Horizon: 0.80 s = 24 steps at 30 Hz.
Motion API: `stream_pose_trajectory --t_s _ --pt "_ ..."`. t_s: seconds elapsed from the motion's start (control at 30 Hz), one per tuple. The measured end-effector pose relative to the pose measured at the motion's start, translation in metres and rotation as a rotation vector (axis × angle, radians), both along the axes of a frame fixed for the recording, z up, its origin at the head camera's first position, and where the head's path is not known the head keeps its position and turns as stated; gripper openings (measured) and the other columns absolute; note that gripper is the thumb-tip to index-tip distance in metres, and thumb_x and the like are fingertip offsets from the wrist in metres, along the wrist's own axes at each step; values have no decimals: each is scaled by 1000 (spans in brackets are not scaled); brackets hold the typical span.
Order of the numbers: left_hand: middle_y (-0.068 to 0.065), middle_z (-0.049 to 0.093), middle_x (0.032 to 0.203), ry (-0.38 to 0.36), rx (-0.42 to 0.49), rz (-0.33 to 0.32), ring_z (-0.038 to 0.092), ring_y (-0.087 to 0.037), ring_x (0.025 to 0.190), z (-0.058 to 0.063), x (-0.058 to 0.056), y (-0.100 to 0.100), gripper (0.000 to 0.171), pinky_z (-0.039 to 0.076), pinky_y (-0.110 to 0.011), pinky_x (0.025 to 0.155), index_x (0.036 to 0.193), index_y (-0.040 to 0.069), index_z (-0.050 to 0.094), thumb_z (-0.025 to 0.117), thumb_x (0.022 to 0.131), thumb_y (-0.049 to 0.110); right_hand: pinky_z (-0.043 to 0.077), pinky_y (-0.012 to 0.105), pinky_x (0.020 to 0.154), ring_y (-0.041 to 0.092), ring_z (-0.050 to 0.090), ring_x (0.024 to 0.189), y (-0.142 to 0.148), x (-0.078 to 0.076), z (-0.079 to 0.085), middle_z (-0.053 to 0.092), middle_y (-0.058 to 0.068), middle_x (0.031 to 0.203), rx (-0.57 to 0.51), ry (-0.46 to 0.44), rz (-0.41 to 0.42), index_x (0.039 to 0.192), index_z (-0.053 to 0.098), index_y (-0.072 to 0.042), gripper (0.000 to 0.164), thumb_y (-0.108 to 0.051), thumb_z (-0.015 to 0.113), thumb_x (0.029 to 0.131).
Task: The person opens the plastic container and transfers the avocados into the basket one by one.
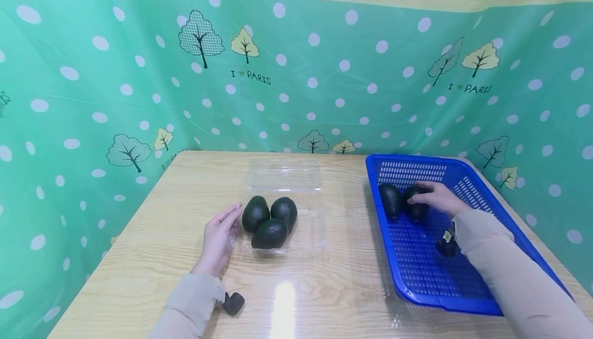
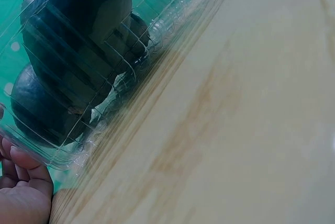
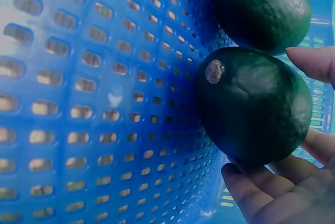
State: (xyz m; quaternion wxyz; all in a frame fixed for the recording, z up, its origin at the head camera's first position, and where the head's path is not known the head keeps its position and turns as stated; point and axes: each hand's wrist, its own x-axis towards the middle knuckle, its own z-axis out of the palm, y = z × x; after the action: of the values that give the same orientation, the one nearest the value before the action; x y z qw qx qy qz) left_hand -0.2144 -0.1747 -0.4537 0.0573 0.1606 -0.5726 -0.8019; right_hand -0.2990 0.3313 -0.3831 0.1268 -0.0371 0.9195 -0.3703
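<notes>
In the blue basket, my right hand (image 1: 440, 198) grips a dark green avocado (image 3: 251, 106), with the thumb on one side and the fingers curled round the other. A second avocado (image 1: 390, 200) lies right beside it, against the basket's left wall. My left hand (image 1: 219, 238) pinches the left rim of a clear plastic clamshell box (image 1: 311, 228), whose lid (image 1: 283, 175) lies folded back. Three avocados sit together in the box's left half: a left one (image 1: 255, 214), a right one (image 1: 284, 212) and a front one (image 1: 270, 233).
The blue basket (image 1: 394, 267) with slotted walls stands at the right of the wooden table (image 1: 153, 256). A green dotted curtain (image 1: 333, 71) hangs behind and along both sides. Dark wrist devices show at the left cuff (image 1: 233, 303) and the right cuff (image 1: 447, 245).
</notes>
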Motion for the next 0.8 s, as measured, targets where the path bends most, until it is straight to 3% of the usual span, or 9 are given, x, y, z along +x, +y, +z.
stream_pose_trajectory --t_s 0.23,0.53,0.8 --pt "10 62 89 -2 5 1 53 -2 70 1 0 1 38 43 -13 58 126 8 65 73 90 19 27 65 113 55 21 142 -2 2 6 21 37 155 -56 7 -17 150 20 14 82 -25 64 94" --pt "10 62 91 -4 4 0 53 -1 70 2 1 0 34 43 -12 58 123 10 67 72 91 20 22 66 115 52 20 144 -7 5 16 20 32 158 -121 36 -30 153 17 9 82 -31 62 97" --pt "11 62 95 -6 -14 1 52 -1 70 2 0 0 40 43 -12 58 129 5 62 70 92 18 19 64 117 48 19 147 -15 8 25 22 26 160 -180 54 -42 156 15 2 83 -39 59 98"
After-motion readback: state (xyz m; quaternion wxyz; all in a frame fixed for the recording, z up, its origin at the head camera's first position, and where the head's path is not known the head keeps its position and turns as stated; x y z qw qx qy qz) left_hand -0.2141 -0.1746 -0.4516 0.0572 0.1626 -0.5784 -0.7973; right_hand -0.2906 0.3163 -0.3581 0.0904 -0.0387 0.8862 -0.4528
